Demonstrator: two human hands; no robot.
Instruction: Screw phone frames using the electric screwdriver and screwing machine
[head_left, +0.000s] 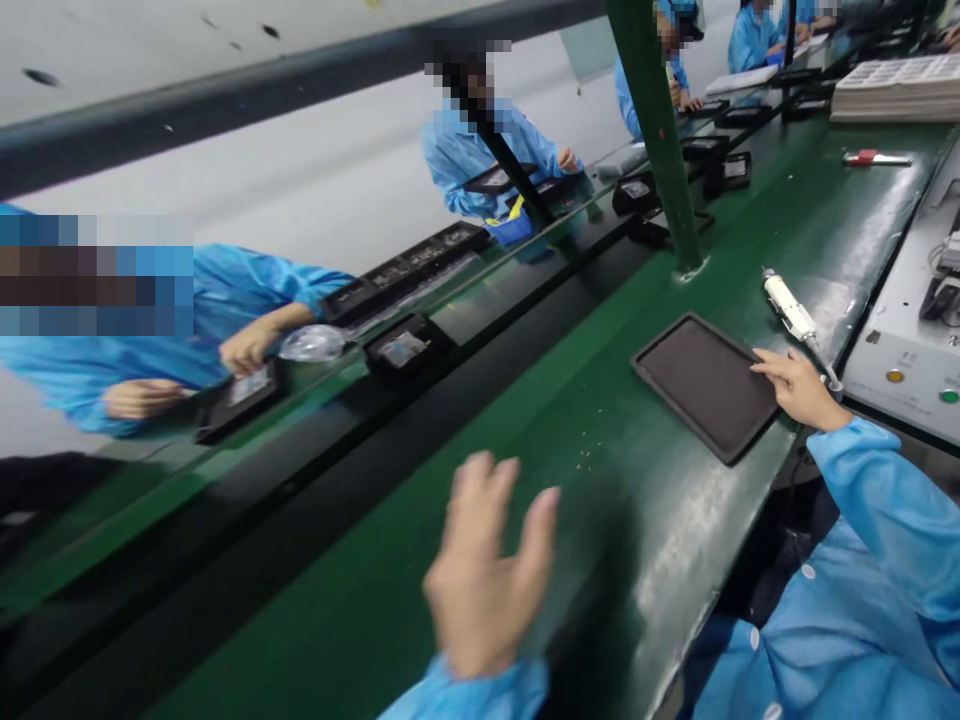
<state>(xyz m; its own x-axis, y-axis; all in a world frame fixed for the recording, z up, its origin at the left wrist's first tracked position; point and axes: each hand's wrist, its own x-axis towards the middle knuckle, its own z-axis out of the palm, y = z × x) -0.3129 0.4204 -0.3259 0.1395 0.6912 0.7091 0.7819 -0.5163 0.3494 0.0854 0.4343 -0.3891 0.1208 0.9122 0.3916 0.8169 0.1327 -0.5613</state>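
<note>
My left hand [484, 575] is raised over the green bench, fingers spread and a little blurred, with nothing in it. Flat on the bench to its right lies a shallow black tray [709, 385] with a raised rim and a bare, dark inside. My right hand [802, 388] reaches to the tray's right edge with fingers stretched out; whether the fingertips press on it or only hover, I cannot tell. Just behind that hand is a white electric screwdriver [791, 310], lying with its tip pointing away from me.
A dark conveyor strip [315, 480] runs alongside the green bench [570, 540], carrying a black box [409, 348]. Across it, a person in blue [255, 280] handles another black box [238, 395]. A green post [664, 140] rises beyond the tray. At right sits a control panel [911, 365].
</note>
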